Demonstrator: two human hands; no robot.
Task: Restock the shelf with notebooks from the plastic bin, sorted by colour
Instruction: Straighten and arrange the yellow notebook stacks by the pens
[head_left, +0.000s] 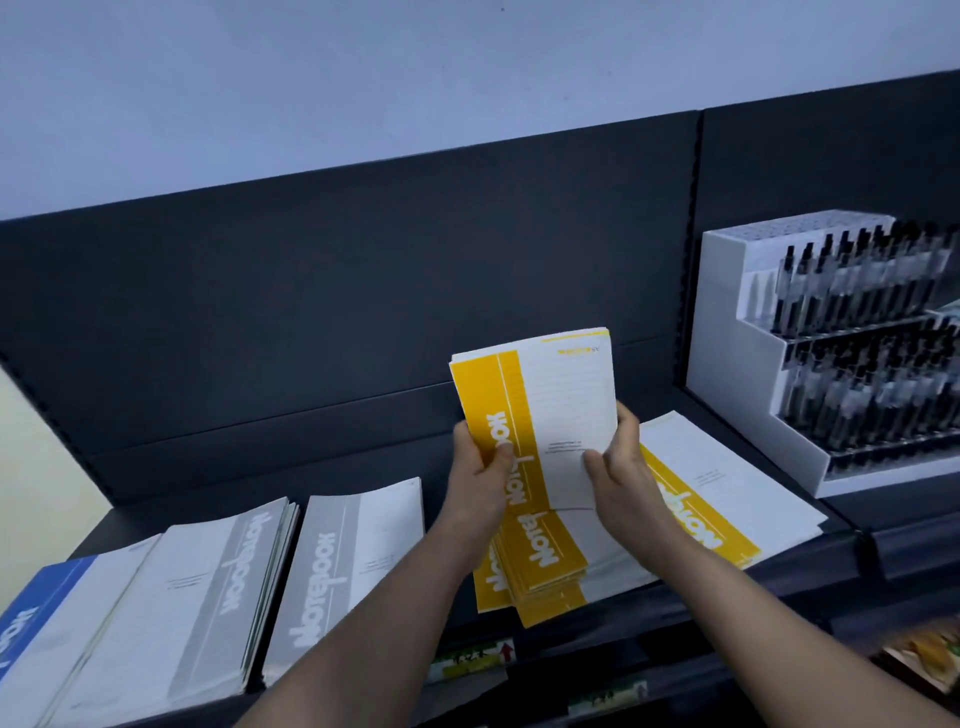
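Observation:
Both hands hold a small bundle of yellow-and-white notebooks (545, 405) upright above the dark shelf (270, 462). My left hand (480, 467) grips its yellow left edge, thumb on the cover. My right hand (618, 467) grips the white right edge. Under them lies a stack of yellow notebooks (540, 566), with another yellow one (727, 499) flat to the right. Two grey notebook stacks (208, 587) (353, 561) lie to the left, and a blue notebook (36, 618) sits at the far left. The plastic bin is out of view.
A white tiered display of black pens (841, 353) stands on the shelf at the right. The dark back panel (363, 291) rises behind the stacks. Price labels (472, 660) line the shelf's front edge. A lower shelf shows at the bottom right.

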